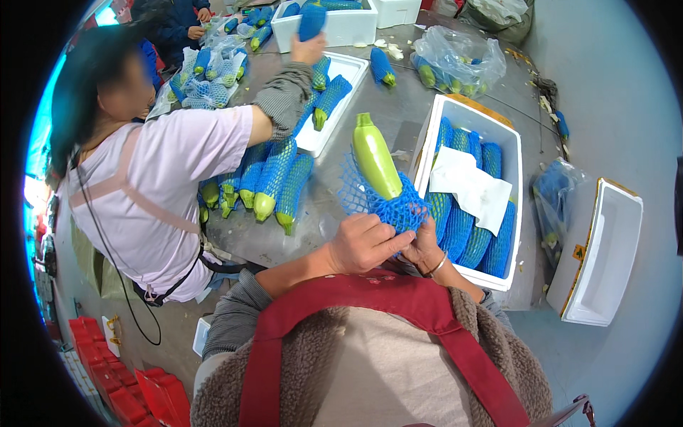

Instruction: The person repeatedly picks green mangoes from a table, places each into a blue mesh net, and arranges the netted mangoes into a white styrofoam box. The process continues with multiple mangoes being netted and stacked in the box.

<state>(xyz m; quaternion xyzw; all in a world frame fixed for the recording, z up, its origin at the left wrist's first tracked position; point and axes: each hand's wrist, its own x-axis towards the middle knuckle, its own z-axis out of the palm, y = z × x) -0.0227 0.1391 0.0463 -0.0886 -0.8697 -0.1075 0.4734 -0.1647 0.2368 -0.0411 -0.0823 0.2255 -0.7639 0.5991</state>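
Observation:
A pale green zucchini [374, 155] points up and away from me, its stem end bare. Around its lower part bunches a blue foam net sleeve [395, 205], with a loose flap of mesh spread to the left. My left hand [365, 243] grips the near edge of the net, fingers curled and index finger reaching to the right. Partly hidden behind the net, my right hand [424, 243] holds the sleeved lower end. Just to the right is a white foam box [516, 213] packed with netted zucchini [459, 229], and a white paper sheet [469, 181] lies over them.
At my left a co-worker [160, 155] lifts a netted zucchini [312, 22] above a white foam lid [341, 115]. Netted zucchini [267, 181] lie in a row on the metal table [341, 181]. Plastic bags [464, 58] and another foam lid [605, 256] are nearby.

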